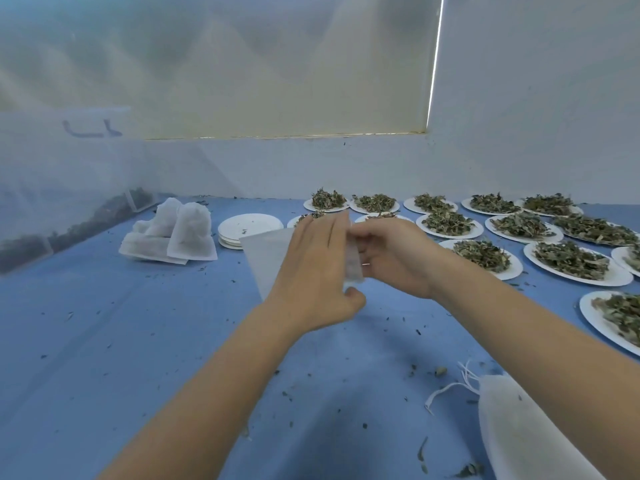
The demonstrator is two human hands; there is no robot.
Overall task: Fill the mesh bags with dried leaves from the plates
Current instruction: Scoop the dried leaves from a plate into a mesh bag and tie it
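Note:
Both hands hold one empty white mesh bag up above the blue table. My left hand grips its near edge, thumb underneath, and the bag's body sticks out to the left behind it. My right hand pinches the bag's rim from the right side. Several white plates heaped with dried leaves fill the right half of the table. A stack of empty plates stands behind my hands. Filled mesh bags lie in a pile at the back left.
A pile of empty drawstring bags lies at the bottom right near my right forearm. Leaf crumbs are scattered over the blue tablecloth. A translucent net cage stands at the left edge. A white wall closes the back.

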